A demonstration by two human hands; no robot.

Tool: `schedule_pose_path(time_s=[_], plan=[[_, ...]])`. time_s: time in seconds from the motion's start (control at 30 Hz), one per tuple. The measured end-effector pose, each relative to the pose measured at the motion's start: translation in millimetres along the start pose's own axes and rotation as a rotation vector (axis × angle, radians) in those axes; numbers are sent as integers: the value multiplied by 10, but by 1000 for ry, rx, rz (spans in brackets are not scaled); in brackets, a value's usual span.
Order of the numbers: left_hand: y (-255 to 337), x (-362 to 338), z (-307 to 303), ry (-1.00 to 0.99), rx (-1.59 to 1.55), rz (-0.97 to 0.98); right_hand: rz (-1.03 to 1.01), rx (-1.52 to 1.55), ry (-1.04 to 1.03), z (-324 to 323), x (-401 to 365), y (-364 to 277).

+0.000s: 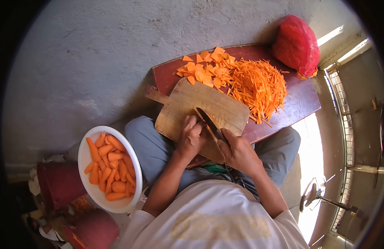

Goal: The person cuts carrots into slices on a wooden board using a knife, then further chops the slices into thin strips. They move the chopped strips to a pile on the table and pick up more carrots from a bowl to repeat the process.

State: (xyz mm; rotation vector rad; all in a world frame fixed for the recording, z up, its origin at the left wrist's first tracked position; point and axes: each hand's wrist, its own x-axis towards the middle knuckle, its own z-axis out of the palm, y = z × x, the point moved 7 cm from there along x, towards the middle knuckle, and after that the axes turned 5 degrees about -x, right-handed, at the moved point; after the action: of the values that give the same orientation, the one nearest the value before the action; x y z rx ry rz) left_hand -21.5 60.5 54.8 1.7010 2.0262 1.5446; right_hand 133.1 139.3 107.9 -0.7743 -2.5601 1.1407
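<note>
My right hand (pixel 240 152) grips the handle of a knife (pixel 207 119), whose dark blade points up and left over a wooden cutting board (pixel 194 99). Close beside the blade, my left hand (pixel 191 135) rests on the board with its fingers curled in; whatever they hold, if anything, is hidden. The board lies tilted across the front of a dark red table (pixel 297 101), its handle toward the left. Behind the board are flat carrot slices (pixel 206 70) and, to their right, a big heap of carrot strips (pixel 258 89).
A white basin (pixel 138 176) of peeled carrots (pixel 111 166) stands left of my leg. A red bundle (pixel 297 43) sits at the table's back right corner. Dark red containers (pixel 94 228) are at lower left. A grey wall (pixel 92 58) runs behind the table.
</note>
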Motion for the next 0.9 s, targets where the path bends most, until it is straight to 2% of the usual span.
schedule_pose_path(time_s=[0.2, 0.33, 0.4, 0.57, 0.63, 0.73, 0.77, 0.9], plan=[[-75, -22, 25, -55, 10, -51, 17, 9, 31, -41, 51, 73], [-77, -37, -48, 95, -30, -27, 63, 84, 20, -160, -34, 51], [-111, -52, -87, 161, -59, -51, 74, 130, -52, -101, -94, 50], [-144, -71, -209, 214, -95, -117, 124, 157, -56, -157, -48, 318], [-194, -79, -173, 190, -114, -150, 158, 127, 14, -318, 50, 727], [-259, 21, -171, 130, -110, -217, 368, 227, 71, -740, 193, 952], [-305, 87, -176, 111, -88, -221, 262, 173, 153, -800, 226, 1127], [-434, 577, -258, 65, 48, -224, 256, 309, 259, -973, 174, 1019]])
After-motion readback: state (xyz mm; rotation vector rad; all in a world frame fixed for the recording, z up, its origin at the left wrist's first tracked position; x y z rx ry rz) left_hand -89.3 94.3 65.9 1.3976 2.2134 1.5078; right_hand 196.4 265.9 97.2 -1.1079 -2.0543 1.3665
